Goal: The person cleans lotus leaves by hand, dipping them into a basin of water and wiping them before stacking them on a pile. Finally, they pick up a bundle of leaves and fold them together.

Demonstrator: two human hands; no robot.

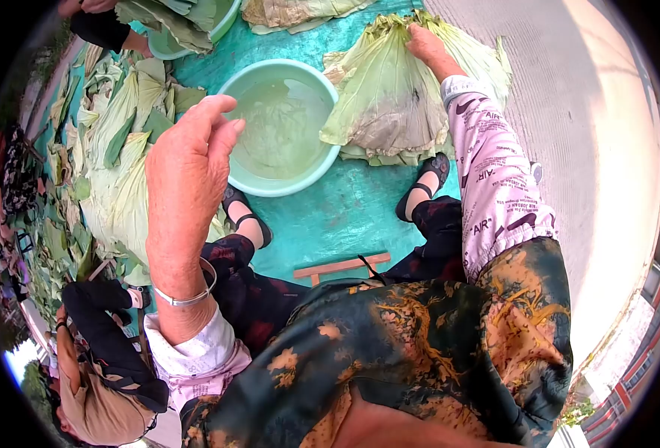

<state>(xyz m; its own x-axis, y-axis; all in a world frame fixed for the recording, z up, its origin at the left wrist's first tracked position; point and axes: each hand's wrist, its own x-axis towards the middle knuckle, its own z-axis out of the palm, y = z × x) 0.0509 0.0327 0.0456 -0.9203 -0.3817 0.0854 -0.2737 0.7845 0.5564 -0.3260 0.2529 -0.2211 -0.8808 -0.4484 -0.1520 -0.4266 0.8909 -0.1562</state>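
My left hand [191,172] is raised in front of the near-left rim of a pale green basin [324,164] of water. Its thumb and forefinger are bent with a gap between them, nothing shows in it, and its other fingers are hidden. At the upper right, my right hand [428,51] is closed at the gathered top of a large, fan-shaped lotus leaf [367,97]. This leaf is pale green with a brown, withered patch and lies spread over more leaves. The right fingertips are partly hidden against the leaf folds.
A teal sheet [345,216] covers the ground. Heaped leaves [121,179] spread along the left, and another green basin [221,22] holds leaves beside a co-worker's arm [132,41]. A wooden stool [341,265] stands between my legs. Another person [106,373] sits at lower left.
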